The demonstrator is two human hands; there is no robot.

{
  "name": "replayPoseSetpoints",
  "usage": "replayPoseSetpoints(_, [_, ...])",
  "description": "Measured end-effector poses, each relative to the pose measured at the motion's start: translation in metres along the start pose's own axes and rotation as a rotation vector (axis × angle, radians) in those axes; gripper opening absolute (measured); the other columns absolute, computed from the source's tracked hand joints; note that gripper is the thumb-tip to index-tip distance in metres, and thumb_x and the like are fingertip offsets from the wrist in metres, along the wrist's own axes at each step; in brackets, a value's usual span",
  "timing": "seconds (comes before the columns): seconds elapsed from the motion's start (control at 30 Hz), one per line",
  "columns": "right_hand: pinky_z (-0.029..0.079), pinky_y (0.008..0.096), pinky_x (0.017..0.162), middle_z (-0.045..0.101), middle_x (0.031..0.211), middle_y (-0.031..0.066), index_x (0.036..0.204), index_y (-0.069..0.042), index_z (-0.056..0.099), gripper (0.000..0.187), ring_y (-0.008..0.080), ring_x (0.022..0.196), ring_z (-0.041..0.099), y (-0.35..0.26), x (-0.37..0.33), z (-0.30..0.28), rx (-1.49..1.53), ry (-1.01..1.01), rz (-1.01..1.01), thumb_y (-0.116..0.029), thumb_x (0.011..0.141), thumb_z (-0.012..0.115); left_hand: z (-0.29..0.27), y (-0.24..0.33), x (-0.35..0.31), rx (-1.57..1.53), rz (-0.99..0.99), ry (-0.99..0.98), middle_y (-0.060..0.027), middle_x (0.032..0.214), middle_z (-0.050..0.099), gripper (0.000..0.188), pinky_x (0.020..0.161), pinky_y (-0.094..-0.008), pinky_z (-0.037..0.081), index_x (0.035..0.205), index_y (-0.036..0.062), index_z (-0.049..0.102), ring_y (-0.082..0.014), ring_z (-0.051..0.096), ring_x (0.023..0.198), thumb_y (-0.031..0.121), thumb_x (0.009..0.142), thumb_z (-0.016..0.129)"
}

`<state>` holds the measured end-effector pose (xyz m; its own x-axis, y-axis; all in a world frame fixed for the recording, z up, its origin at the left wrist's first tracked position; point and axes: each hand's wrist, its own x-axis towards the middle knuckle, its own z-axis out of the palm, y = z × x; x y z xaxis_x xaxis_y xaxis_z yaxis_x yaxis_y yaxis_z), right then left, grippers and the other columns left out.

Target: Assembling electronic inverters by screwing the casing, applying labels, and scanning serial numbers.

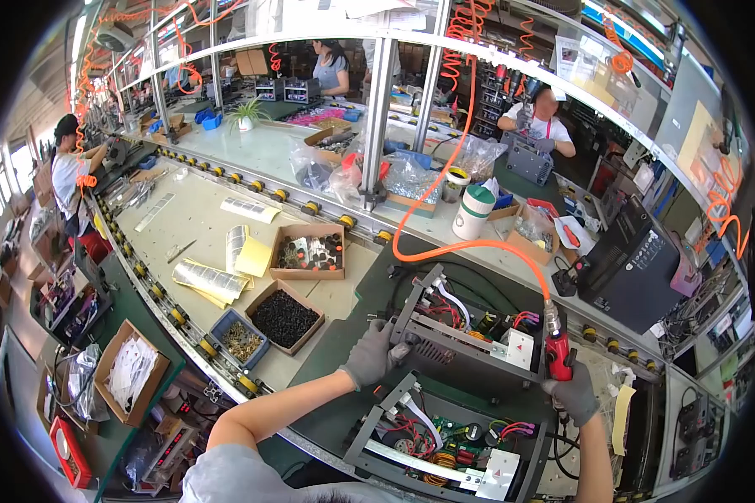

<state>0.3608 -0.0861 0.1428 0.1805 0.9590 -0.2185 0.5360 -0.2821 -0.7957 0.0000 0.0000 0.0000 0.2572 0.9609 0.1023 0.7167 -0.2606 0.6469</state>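
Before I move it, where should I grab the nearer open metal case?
Likely the case is best held by its left and right ends, coming from both sides: its metal frame rises there, while wires and a green circuit board crowd the open middle.

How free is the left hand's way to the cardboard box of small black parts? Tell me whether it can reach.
Probably yes: the cardboard box sits near the left hand, and nothing seems to stand between them, though the hand would first have to leave the farther chassis.

Light is being let in by windows (8, 168) at left. A white beam (411, 39) is being held by metal posts (380, 109).
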Motion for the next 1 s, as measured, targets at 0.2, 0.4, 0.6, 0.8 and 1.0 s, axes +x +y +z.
replayPoseSetpoints(0.2, [0.039, 0.0261, 0.039, 0.056, 0.063, 0.0043, 0.095, -0.001, 0.055, 0.029, 0.0106, 0.045, 0.051, -0.024, -0.005, 0.003, -0.062, -0.052, -0.044, -0.002, 0.067, 0.066, 0.013, -0.01, 0.012, -0.203, 0.094, 0.154, -0.0247, 0.116, 0.044, 0.073, 0.081, -0.0476, 0.047, 0.135, 0.0131, 0.033, -0.0461, 0.055, 0.095, 0.064, 0.084, 0.044])
replayPoseSetpoints(0.4, [0.046, 0.0278, 0.041, 0.059, 0.069, 0.0072, 0.094, -0.002, 0.057, 0.026, 0.0138, 0.045, 0.054, -0.053, 0.012, -0.017, 0.216, 0.044, -0.101, 0.001, 0.068, 0.062, -0.047, 0.046, 0.028, -0.199, 0.022, 0.16, -0.0229, 0.101, 0.056, 0.073, 0.08, -0.0454, 0.046, 0.116, 0.0078, 0.058, -0.0409, 0.059, 0.092, 0.069, 0.08, 0.047])
replayPoseSetpoints(0.6, [0.046, 0.0292, 0.041, 0.057, 0.068, 0.0041, 0.101, -0.003, 0.056, 0.032, 0.0137, 0.045, 0.052, -0.036, 0.055, -0.04, 0.456, -0.005, 0.077, -0.007, 0.07, 0.061, -0.099, 0.067, 0.069, -0.27, -0.153, -0.293, -0.0233, 0.081, 0.063, 0.077, 0.072, -0.0391, 0.045, 0.082, -0.0044, 0.066, -0.0325, 0.062, 0.079, 0.068, 0.083, 0.042])
replayPoseSetpoints(0.8, [0.039, 0.0249, 0.039, 0.05, 0.064, 0.0003, 0.103, -0.004, 0.056, 0.037, 0.0111, 0.045, 0.048, -0.006, 0.024, -0.016, 0.266, 0.161, -0.063, -0.002, 0.067, 0.06, -0.09, 0.037, 0.039, -0.497, -0.193, -0.296, -0.0108, 0.091, 0.062, 0.063, 0.078, -0.0328, 0.046, 0.113, -0.0007, 0.059, -0.0203, 0.059, 0.084, 0.056, 0.087, 0.05])
replayPoseSetpoints(1.0, [0.043, 0.0255, 0.042, 0.059, 0.085, 0.0097, 0.111, 0.0, 0.051, 0.051, 0.0161, 0.054, 0.056, 0.059, -0.121, -0.03, -0.045, 0.422, -0.404, 0.001, 0.061, 0.056, -0.095, -0.041, -0.117, -0.552, 0.403, -0.107, -0.0204, 0.125, 0.046, 0.085, 0.095, -0.043, 0.041, 0.14, 0.0032, 0.029, -0.0338, 0.047, 0.117, 0.06, 0.082, 0.054])
